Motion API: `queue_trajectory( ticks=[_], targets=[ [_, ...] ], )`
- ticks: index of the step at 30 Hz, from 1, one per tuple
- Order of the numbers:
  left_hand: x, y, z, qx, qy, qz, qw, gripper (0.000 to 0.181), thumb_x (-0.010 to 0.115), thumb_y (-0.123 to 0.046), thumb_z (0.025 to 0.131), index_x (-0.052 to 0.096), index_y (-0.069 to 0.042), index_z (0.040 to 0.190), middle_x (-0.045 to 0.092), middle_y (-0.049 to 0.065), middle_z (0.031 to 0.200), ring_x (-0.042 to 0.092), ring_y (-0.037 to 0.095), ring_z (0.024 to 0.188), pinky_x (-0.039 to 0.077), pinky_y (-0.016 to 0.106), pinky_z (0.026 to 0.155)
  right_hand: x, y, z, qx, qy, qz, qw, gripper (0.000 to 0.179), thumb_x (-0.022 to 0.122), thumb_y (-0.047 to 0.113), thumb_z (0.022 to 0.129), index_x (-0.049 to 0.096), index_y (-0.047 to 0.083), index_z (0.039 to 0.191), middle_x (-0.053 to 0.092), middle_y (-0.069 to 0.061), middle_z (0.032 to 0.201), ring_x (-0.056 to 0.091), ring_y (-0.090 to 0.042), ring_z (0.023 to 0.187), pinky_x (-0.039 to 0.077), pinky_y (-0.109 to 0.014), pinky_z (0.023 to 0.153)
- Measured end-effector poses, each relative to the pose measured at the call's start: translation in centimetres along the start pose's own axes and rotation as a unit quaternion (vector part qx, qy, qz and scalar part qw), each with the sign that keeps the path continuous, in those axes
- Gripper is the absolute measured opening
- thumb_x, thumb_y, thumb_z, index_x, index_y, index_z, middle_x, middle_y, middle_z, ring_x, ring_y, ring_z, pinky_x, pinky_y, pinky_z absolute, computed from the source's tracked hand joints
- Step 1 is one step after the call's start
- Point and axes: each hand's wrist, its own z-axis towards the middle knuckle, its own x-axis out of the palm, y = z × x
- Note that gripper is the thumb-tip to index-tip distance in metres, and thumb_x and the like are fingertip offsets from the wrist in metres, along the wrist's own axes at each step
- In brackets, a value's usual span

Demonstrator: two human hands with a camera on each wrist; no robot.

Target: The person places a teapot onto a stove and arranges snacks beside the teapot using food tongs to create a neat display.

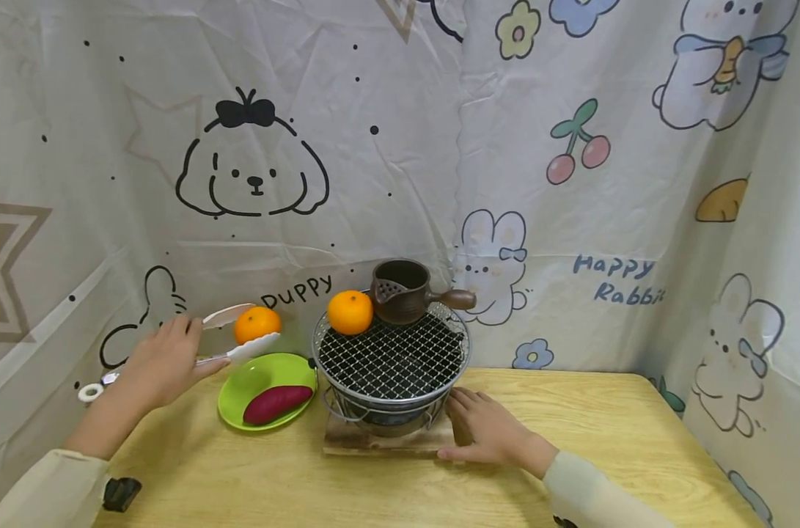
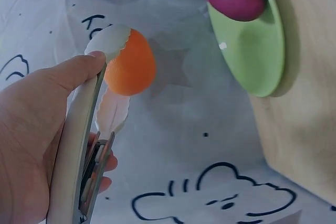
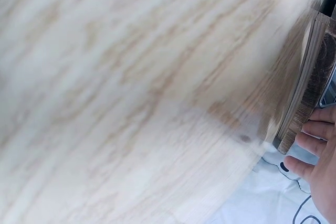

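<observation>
Tongs [image 1: 254, 346] with pale scalloped tips are in my left hand [image 1: 165, 359], the thumb along one arm and the fingers round the other. Between the tips sits an orange [image 1: 257, 324], held up over the back of a green plate [image 1: 237, 389]. The left wrist view shows the same orange [image 2: 135, 66] pinched in the tongs [image 2: 71, 145]. A purple sweet potato [image 1: 277, 405] lies on the plate. My right hand [image 1: 488, 430], fingers extended, rests at the right edge of a wooden board [image 1: 380, 442] beneath a round grill [image 1: 393, 363].
On the grill's wire mesh are a second orange [image 1: 350, 312] at the back left and a brown side-handled pot [image 1: 402, 302] at the back. A printed curtain [image 1: 400, 161] hangs close behind the wooden table [image 1: 274, 480] and along its sides.
</observation>
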Motion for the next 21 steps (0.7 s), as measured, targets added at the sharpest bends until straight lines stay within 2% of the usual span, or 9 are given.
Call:
queue_trajectory(
  ticks=[7, 11, 21],
  targets=[
    [-2.4, -1.1, 0.9, 0.013, -0.013, 0.023, 0.9996, 0.08, 0.069, -0.052, 0.092, 0.048, 0.018, 0.126, 0.054, 0.032, 0.11, 0.056, 0.043, 0.097, 0.052, 0.058, 0.082, -0.2, 0.1, -0.1, 0.005, 0.005, 0.003, 1.0, 0.102, 0.05, 0.081, 0.088, 0.048, -0.001, 0.149, 0.051, -0.023, 0.15, 0.051, -0.042, 0.137, 0.043, -0.059, 0.112],
    [-3.6, -1.6, 1.2, 0.012, -0.02, 0.024, 0.9994, 0.083, 0.068, -0.051, 0.093, 0.045, 0.018, 0.132, 0.053, 0.034, 0.118, 0.054, 0.046, 0.104, 0.05, 0.061, 0.087, -0.2, 0.0, 0.0, 0.001, -0.001, -0.001, 1.0, 0.102, 0.05, 0.081, 0.088, 0.048, -0.001, 0.148, 0.052, -0.023, 0.15, 0.052, -0.041, 0.136, 0.044, -0.058, 0.111],
    [-5.0, -2.8, 1.6, 0.022, -0.049, 0.02, 0.9983, 0.081, 0.066, -0.05, 0.095, 0.043, 0.016, 0.134, 0.053, 0.033, 0.12, 0.054, 0.045, 0.108, 0.05, 0.061, 0.087, 0.0, -0.1, 0.1, 0.002, 0.0, -0.003, 1.0, 0.102, 0.05, 0.081, 0.088, 0.047, 0.0, 0.149, 0.051, -0.022, 0.15, 0.051, -0.041, 0.137, 0.044, -0.058, 0.112]
  ],
)
